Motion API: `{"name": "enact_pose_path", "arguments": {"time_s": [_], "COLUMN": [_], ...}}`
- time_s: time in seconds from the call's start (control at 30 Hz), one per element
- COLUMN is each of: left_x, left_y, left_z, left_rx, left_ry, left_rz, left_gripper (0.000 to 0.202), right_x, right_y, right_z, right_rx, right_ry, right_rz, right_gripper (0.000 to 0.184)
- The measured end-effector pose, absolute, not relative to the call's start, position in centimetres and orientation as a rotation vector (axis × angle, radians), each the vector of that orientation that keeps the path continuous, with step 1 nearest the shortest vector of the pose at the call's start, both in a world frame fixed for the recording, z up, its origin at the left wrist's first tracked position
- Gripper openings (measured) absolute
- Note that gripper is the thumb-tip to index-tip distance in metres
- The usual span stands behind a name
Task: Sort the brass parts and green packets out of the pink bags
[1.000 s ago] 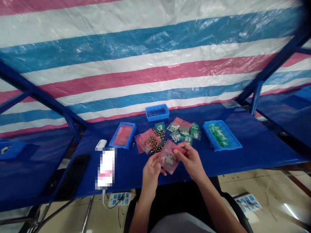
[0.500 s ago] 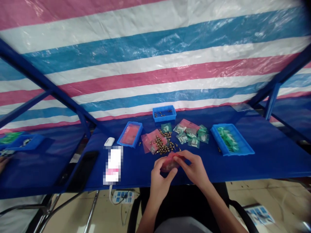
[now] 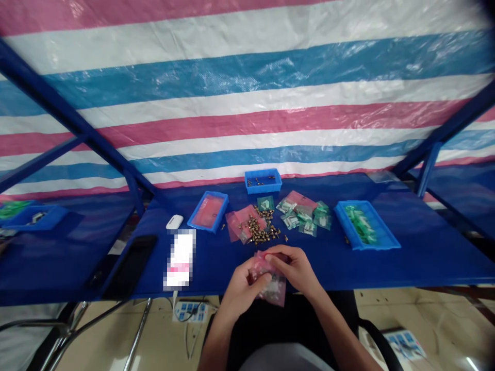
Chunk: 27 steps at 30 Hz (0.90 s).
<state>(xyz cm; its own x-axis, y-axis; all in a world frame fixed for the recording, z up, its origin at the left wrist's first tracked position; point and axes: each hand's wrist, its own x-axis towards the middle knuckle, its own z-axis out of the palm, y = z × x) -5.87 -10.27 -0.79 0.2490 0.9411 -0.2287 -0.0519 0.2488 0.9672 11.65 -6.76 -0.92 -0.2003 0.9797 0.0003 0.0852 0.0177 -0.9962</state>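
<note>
A pink translucent plastic bag [image 3: 275, 291] with small pieces inside hangs between my hands at the table's front edge. My left hand [image 3: 243, 288] is closed on the bag's left side, thumb across its front. My right hand [image 3: 290, 265] pinches the bag's top edge with thumb and forefinger. Just beyond lies a pile of brass-coloured screw-like parts [image 3: 261, 232], partly over flat pink bags [image 3: 235, 224]. To the right of the pile rest several filled green bags [image 3: 308, 226] and a pink one [image 3: 299, 201].
Around the pile stand a blue tray with pink bags [image 3: 192, 220], a blue tray with few parts [image 3: 263, 189] and a blue tray with green bags [image 3: 381, 245]. Left are a white case [image 3: 175, 222], a blurred-out phone [image 3: 181, 260] and a black phone [image 3: 131, 265]. A striped sheet [image 3: 247, 118] hangs behind.
The pink bag has turned and now hangs down, more of its face visible. My left hand has shifted left and down; my right hand has moved slightly left along the top edge.
</note>
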Motion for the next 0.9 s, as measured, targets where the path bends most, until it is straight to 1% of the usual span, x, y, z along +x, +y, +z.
{"name": "enact_pose_path", "arguments": {"time_s": [0.03, 0.1, 0.17, 0.2, 0.27, 0.33, 0.43, 0.47, 0.6, 0.67, 0.73, 0.8, 0.87, 0.9], "left_x": [-5.8, -5.5, -5.3, -5.2, -5.2, -5.3, -5.5, -5.5, -5.3, -5.3, -5.5, -5.9, -6.4, -6.6], "left_y": [-10.3, -10.1, -9.8, -9.6, -9.2, -9.1, -9.3, -9.4, -10.0, -10.1, -10.1, -10.0, -9.9, -9.9], "left_z": [-0.6, -0.5, -0.6, -0.7, -0.8, -0.9, -0.8, -0.8, -0.8, -0.7, -0.4, 0.2, 0.9, 1.2], "left_rx": [1.076, 1.024, 0.924, 0.871, 0.792, 0.763, 0.787, 0.807, 0.879, 0.901, 0.908, 0.909, 0.93, 0.951], "left_ry": [1.062, 1.07, 1.16, 1.221, 1.318, 1.315, 1.167, 1.131, 1.108, 1.062, 0.995, 0.958, 0.947, 0.951], "left_rz": [0.891, 0.935, 1.061, 1.141, 1.261, 1.291, 1.181, 1.134, 1.034, 0.985, 0.932, 0.92, 0.927, 0.918], "left_gripper": [0.038, 0.039, 0.035, 0.033, 0.032, 0.033, 0.043, 0.044, 0.029, 0.029, 0.036, 0.047, 0.057, 0.058], "right_x": [11.8, 11.9, 12.0, 12.0, 11.9, 11.8, 11.9, 11.9, 12.1, 12.2, 12.6, 13.1, 13.8, 14.0], "right_y": [-6.9, -7.3, -7.7, -7.8, -8.0, -8.0, -7.8, -7.8, -7.8, -7.9, -8.0, -8.1, -8.2, -8.2], "right_z": [-0.8, -0.6, -0.6, -0.6, -0.9, -1.3, -1.5, -1.6, -1.4, -1.4, -1.5, -1.6, -1.7, -1.8], "right_rx": [-1.145, -1.079, -0.997, -0.975, -0.991, -1.043, -1.06, -1.056, -1.036, -1.048, -1.072, -1.086, -1.076, -1.064], "right_ry": [-1.445, -1.408, -1.381, -1.39, -1.413, -1.364, -1.227, -1.204, -1.16, -1.114, -1.085, -1.11, -1.184, -1.229], "right_rz": [1.31, 1.347, 1.446, 1.502, 1.575, 1.592, 1.556, 1.553, 1.586, 1.562, 1.531, 1.532, 1.58, 1.614], "right_gripper": [0.027, 0.037, 0.046, 0.046, 0.038, 0.033, 0.031, 0.031, 0.031, 0.032, 0.034, 0.035, 0.035, 0.035]}}
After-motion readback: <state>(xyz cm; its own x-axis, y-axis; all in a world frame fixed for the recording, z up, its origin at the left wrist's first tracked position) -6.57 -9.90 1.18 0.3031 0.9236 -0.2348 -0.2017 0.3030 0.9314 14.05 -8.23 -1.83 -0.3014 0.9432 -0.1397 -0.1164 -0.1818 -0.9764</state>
